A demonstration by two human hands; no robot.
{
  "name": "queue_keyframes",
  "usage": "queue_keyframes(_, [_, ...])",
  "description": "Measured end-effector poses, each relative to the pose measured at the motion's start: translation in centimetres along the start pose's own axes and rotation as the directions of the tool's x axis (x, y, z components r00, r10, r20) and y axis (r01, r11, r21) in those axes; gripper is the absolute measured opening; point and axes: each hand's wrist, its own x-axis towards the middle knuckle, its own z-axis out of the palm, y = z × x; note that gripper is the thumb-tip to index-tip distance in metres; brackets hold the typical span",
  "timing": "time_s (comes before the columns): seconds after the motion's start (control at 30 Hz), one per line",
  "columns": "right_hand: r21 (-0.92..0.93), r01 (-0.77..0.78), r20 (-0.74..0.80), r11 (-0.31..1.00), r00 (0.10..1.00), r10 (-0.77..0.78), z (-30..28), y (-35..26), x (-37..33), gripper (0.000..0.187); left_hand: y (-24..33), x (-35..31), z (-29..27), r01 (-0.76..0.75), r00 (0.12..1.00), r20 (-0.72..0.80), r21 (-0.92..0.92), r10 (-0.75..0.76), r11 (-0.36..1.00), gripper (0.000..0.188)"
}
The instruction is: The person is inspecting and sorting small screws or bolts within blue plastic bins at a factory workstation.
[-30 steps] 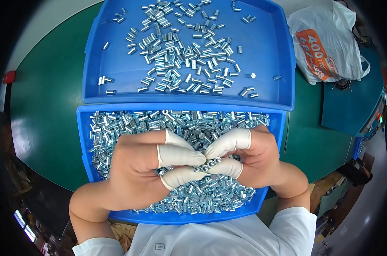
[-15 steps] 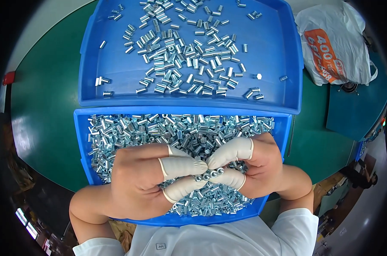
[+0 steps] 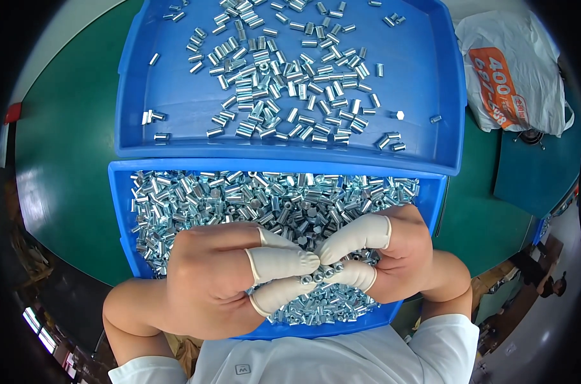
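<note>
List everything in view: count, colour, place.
Far tray: one, blue, top
Near tray: one, blue, centre
Scattered parts: many, silver, far tray
Heaped parts: many, silver, near tray
Held parts: about four, silver, over near tray
Table: one, green, under trays
Bag: one, white and orange, upper right
Panel: one, teal, right
Small object: one, red, left edge
Shirt: one, white, bottom
Finger cots: several, white, worn
Left hand: one, pinching held parts
Right hand: one, pinching held parts
</note>
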Motion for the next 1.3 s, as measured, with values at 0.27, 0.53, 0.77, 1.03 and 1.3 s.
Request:
queue_keyframes(0.27, [0.023, -0.003, 0.004, 1.0, 1.0, 0.003, -0.01, 0.0, -0.06, 0.018, -0.13, 0.0, 0.12, -0.036, 0.998, -0.042, -0.028, 0.035, 0.999, 0.029])
queue_keyframes(0.53, [0.011, 0.008, 0.004, 1.0, 1.0, -0.008, 0.02, 0.1, -0.07, 0.019, -0.26, -0.07, 0.13, -0.039, 0.999, -0.038, -0.032, 0.037, 0.999, 0.03])
queue_keyframes(0.77, [-0.011, 0.026, -0.014, 1.0, 1.0, -0.027, -0.03, 0.08, -0.04, 0.019, -0.13, 0.07, 0.06, -0.025, 0.999, -0.025, -0.026, 0.024, 0.999, 0.028])
queue_keyframes(1.03, [0.013, 0.018, 0.002, 1.0, 1.0, -0.018, 0.0, 0.01, -0.03, 0.02, -0.13, -0.05, 0.16, -0.041, 0.999, -0.035, -0.02, 0.041, 0.999, 0.028])
queue_keyframes(1.3, [0.016, 0.031, 0.018, 0.999, 0.999, -0.031, 0.03, 0.06, -0.1, 0.019, 0.18, -0.04, -0.24, -0.023, 1.0, 0.017, 0.024, 0.023, 0.999, 0.035])
